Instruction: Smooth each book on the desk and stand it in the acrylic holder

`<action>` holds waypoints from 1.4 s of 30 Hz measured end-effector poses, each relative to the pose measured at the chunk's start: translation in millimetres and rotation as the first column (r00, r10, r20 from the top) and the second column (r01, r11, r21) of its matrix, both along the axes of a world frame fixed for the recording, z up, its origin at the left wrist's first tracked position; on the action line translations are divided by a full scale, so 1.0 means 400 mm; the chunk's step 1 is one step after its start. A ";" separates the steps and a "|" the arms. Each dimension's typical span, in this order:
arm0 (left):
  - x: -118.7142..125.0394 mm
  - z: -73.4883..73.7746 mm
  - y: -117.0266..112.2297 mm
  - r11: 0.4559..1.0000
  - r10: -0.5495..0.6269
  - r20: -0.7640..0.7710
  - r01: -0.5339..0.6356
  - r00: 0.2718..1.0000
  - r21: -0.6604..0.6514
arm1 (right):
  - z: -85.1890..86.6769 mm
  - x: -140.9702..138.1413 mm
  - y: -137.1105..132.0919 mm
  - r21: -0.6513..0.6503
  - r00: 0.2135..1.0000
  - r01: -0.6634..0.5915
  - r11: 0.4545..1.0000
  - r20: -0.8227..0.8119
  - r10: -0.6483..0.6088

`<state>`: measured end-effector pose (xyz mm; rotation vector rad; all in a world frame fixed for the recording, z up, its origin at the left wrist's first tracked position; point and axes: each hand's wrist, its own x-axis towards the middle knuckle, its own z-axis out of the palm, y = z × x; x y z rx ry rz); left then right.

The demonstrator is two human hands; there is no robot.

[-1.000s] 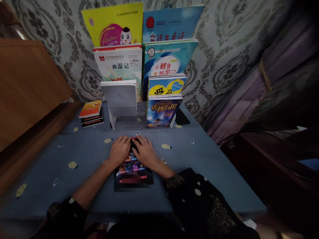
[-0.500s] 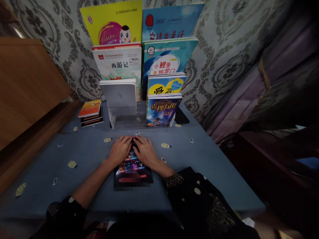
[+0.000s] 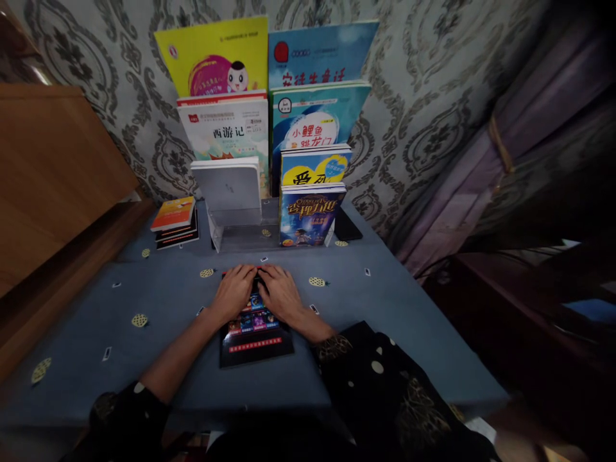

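A black book (image 3: 257, 355) with small colourful pictures and a red strip of text lies flat near the middle of the table. My left hand (image 3: 235, 290) rests palm down on its upper left part, fingers laid flat toward the far edge. On the upper right part lies my right hand (image 3: 280, 294), also palm down with outstretched fingers. The fingertips of both hands almost meet at the book's far edge. Both hands cover much of its upper half.
Behind the hands stands a clear stepped rack (image 3: 240, 237) with upright books, among them a grey one (image 3: 230, 196) and a blue one (image 3: 309, 215). A small book stack (image 3: 174, 217) lies left of it, a dark flat object (image 3: 347, 226) right. A wooden panel (image 3: 58, 186) borders the left side.
The view has shifted slightly, so the rack and books appear a little lower and further left. The book's lower part, blurred before, is sharper now. Both hands stay on it nearly unmoved.
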<state>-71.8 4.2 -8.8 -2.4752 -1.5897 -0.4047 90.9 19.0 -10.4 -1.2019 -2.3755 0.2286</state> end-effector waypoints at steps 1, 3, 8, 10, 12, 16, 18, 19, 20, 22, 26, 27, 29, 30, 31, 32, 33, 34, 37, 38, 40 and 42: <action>0.001 0.001 0.001 1.000 -0.003 -0.001 0.003 1.000 -0.004 | 0.001 0.001 0.000 -0.002 1.000 -0.002 1.000 0.000 0.002; 0.006 0.004 0.003 1.000 0.001 -0.011 -0.001 1.000 -0.011 | 0.002 0.001 0.001 -0.002 1.000 -0.008 1.000 -0.002 0.008; 0.024 0.009 0.004 0.999 0.038 -0.070 -0.040 0.997 -0.024 | -0.003 -0.002 0.003 -0.002 1.000 -0.013 1.000 0.005 0.013; 0.028 0.007 0.004 0.998 0.054 -0.075 -0.055 0.996 -0.012 | -0.004 -0.002 0.003 -0.002 1.000 -0.010 1.000 0.005 0.010; 0.028 0.002 0.004 0.998 0.062 -0.057 -0.061 0.996 0.014 | -0.003 -0.002 0.002 0.004 1.000 -0.009 1.000 0.006 0.009; 0.022 -0.009 0.007 0.999 0.012 0.000 -0.012 1.000 0.035 | 0.013 0.006 -0.002 0.024 0.999 0.032 0.999 0.041 -0.033; 0.019 -0.011 0.011 0.999 -0.031 0.014 0.031 0.999 0.021 | 0.024 0.010 -0.004 0.023 0.996 0.057 0.998 0.073 -0.059; 0.018 -0.011 0.013 0.999 -0.045 0.016 0.045 0.999 0.014 | 0.029 0.011 -0.005 0.019 0.994 0.062 0.998 0.088 -0.064; 0.018 -0.010 0.014 0.999 -0.051 0.015 0.051 0.999 0.008 | 0.032 0.012 -0.005 0.015 0.993 0.063 0.998 0.102 -0.065; 0.021 -0.006 0.017 0.999 -0.047 0.008 0.047 0.999 -0.003 | 0.037 0.012 -0.005 0.006 0.990 0.064 0.998 0.126 -0.064; 0.035 0.000 0.020 1.000 -0.016 -0.027 0.015 0.999 -0.017 | 0.040 0.009 -0.006 -0.006 0.986 0.076 0.997 0.147 -0.074; 0.038 0.000 0.020 1.000 -0.006 -0.035 0.005 0.999 -0.016 | 0.041 0.009 -0.006 -0.007 0.986 0.077 0.997 0.147 -0.075; 0.043 -0.001 0.020 1.000 0.014 -0.032 -0.014 0.999 -0.010 | 0.042 0.010 -0.006 -0.008 0.987 0.076 0.997 0.146 -0.074; 0.043 -0.002 0.020 1.000 0.020 -0.022 -0.020 1.000 -0.006 | 0.042 0.010 -0.006 -0.008 0.987 0.073 0.997 0.145 -0.071; 0.043 -0.003 0.020 1.000 0.021 -0.005 -0.021 1.000 -0.005 | 0.042 0.012 -0.005 -0.008 0.988 0.070 0.998 0.142 -0.068; 0.042 -0.004 0.019 1.000 0.015 0.014 -0.015 1.000 -0.007 | 0.042 0.013 -0.004 -0.006 0.988 0.070 0.998 0.138 -0.069; 0.041 -0.003 0.019 1.000 0.002 0.032 -0.002 0.999 -0.011 | 0.041 0.015 -0.002 -0.004 0.988 0.076 0.997 0.133 -0.075; 0.040 -0.003 0.018 1.000 -0.016 0.047 0.017 0.999 -0.018 | 0.040 0.017 0.000 -0.002 0.988 0.086 0.996 0.129 -0.085; 0.039 0.001 0.016 0.997 -0.069 0.065 0.071 0.996 -0.039 | 0.035 0.022 0.007 -0.003 0.987 0.110 0.994 0.119 -0.109; 0.039 0.002 0.016 0.996 -0.076 0.066 0.079 0.995 -0.042 | 0.032 0.024 0.009 -0.003 0.988 0.108 0.994 0.113 -0.107; 0.040 0.003 0.017 0.995 -0.080 0.069 0.083 0.994 -0.046 | 0.026 0.027 0.013 0.002 0.992 0.088 0.996 0.090 -0.088; 0.040 0.003 0.019 0.995 -0.079 0.071 0.083 0.994 -0.049 | 0.020 0.029 0.016 0.008 0.996 0.063 0.998 0.056 -0.063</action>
